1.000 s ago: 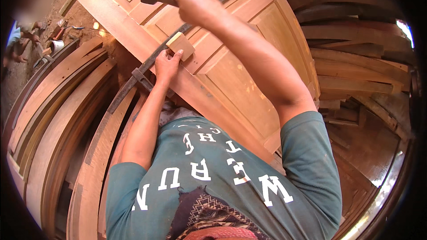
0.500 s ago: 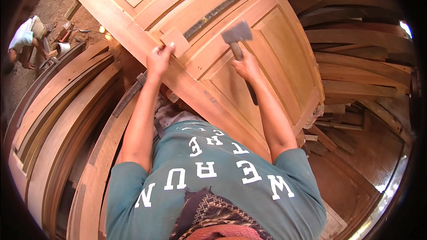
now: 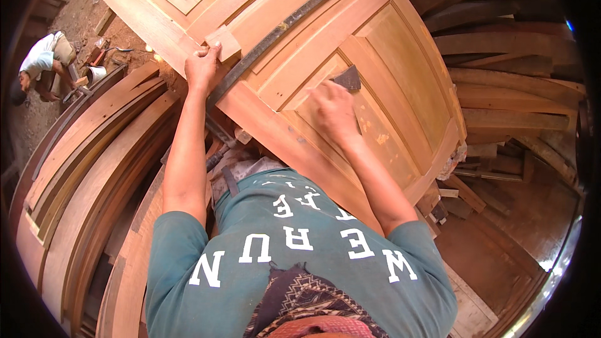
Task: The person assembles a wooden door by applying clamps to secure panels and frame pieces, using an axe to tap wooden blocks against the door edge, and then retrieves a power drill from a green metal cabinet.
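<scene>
Woodworking shop, rough and crowded, by look of it; large panelled door of reddish-brown wood [image 3: 400, 75] laid out, long dark metal bar [image 3: 285, 25] across it; hammer with dark blocky head [image 3: 349, 77] in use above; long pale-brown wooden boards [image 3: 94, 172] ranked at left; dark brown timber planks [image 3: 501, 84] piled at right; bare reddish earth floor [image 3: 128, 39], small white bucket [image 3: 97, 74], bent-over co-worker in pale shirt [image 3: 41, 53].
</scene>
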Motion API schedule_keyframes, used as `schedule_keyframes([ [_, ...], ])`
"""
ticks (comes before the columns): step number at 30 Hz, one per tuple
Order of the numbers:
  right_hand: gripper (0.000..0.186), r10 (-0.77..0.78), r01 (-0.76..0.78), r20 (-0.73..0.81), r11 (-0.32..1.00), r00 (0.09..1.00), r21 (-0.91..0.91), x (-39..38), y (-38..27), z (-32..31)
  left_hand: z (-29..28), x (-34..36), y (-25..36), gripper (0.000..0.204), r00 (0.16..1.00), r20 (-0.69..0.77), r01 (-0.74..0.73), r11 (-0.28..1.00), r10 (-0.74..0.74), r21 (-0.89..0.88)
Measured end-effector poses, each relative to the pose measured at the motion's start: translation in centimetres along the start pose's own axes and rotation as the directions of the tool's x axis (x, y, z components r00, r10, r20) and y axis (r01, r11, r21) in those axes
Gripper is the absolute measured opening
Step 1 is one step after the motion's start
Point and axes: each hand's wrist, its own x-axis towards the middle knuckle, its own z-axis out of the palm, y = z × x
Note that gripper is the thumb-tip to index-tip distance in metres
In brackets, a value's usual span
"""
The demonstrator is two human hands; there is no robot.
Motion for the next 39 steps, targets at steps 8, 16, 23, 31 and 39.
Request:
schedule_keyframes([
  [8, 0.049, -0.304, 0.312, 0.175, 0.950, 0.936, -0.019, 4.3, -5.7, 5.5, -4.5, -1.6, -6.4, 0.045, 0.995, -0.082, -0.074, 0.973, 0.058, -0.217],
  [16, 0.052, -0.229, 0.259, 0.229, 0.959, 0.946, -0.114, 1.7, -6.9, 4.6, -12.4, -7.0, -15.3, 0.035, 0.984, -0.167, 0.002, 0.951, -0.056, -0.310],
  [23, 0.044, 0.120, -0.154, 0.207, 0.975, 0.971, 0.160, -1.8, -8.7, 5.4, -15.6, -6.7, -18.6, 0.036, 0.982, -0.170, 0.021, 0.951, -0.077, -0.308],
  [31, 0.042, 0.666, -0.688, 0.218, 0.607, 0.713, 0.397, -2.1, -13.3, 8.7, -17.4, -3.6, -15.7, 0.038, 0.997, -0.026, -0.080, 0.989, 0.078, -0.125],
  [39, 0.051, 0.683, -0.671, 0.062, 0.692, 0.728, 0.267, -1.0, -17.0, 9.4, -16.8, -2.5, -15.5, 0.040, 0.980, 0.098, -0.165, 0.980, 0.176, -0.111],
])
